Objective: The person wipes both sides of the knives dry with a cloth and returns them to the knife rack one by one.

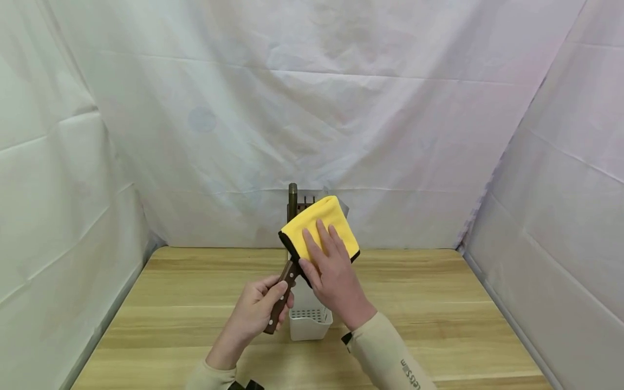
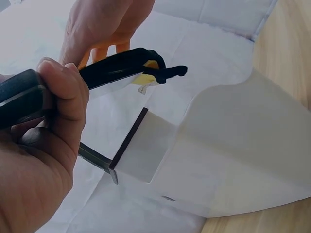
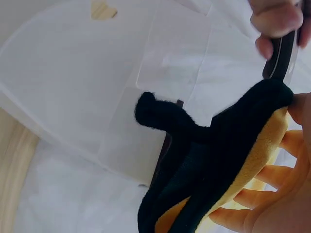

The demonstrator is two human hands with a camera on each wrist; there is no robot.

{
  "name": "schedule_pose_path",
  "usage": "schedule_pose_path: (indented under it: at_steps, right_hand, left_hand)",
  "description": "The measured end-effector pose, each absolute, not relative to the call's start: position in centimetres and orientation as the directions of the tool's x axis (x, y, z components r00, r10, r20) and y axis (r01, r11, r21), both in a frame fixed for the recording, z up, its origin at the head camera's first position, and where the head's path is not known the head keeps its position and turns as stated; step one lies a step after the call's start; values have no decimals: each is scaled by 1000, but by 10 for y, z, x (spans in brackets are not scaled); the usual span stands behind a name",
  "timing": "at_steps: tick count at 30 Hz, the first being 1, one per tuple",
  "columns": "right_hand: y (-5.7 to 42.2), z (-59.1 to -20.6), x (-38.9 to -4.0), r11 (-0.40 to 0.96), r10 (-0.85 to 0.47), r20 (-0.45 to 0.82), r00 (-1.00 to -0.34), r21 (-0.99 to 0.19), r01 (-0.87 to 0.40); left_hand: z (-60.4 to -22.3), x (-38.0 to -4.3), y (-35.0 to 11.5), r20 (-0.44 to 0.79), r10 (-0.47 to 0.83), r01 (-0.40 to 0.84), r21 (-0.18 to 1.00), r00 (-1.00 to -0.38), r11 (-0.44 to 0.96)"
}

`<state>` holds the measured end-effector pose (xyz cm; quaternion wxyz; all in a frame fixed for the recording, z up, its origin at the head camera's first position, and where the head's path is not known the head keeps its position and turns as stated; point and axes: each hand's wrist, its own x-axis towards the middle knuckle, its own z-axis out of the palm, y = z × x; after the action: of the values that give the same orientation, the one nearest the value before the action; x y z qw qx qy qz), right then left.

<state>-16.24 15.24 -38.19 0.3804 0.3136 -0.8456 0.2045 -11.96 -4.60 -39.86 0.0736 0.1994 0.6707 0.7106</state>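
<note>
My left hand (image 1: 253, 309) grips the dark, riveted wooden handle (image 1: 281, 298) of a kitchen knife, tilted up and to the right. A folded yellow cloth (image 1: 301, 225) with black edging covers most of the blade. A pale strip of the blade (image 2: 108, 87) shows below the cloth in the left wrist view. My right hand (image 1: 336, 276) rests on the cloth with its fingers straight and spread over the yellow face. Behind the knife stands a white holder (image 1: 310, 330) with a perforated front compartment, partly hidden by the cloth.
A dark handle (image 1: 292, 196) sticks up from the holder's back left, near some thin dark prongs (image 1: 306, 200). The holder stands on a wood-grain table (image 1: 195, 303). White sheets (image 1: 273, 119) hang behind and along both sides of the table.
</note>
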Motion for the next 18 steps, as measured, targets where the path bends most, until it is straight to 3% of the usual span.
schedule_pose_path:
  at_steps: [7, 18]
  right_hand:
    - [161, -375, -172, 720, -361, 746, -559, -157, -676]
    - [164, -368, -172, 738, -332, 631, -701, -289, -610]
  left_hand:
    - [-401, -118, -45, 191, 390, 174, 981, -901, -81]
    - [-400, -118, -46, 223, 408, 205, 975, -885, -87]
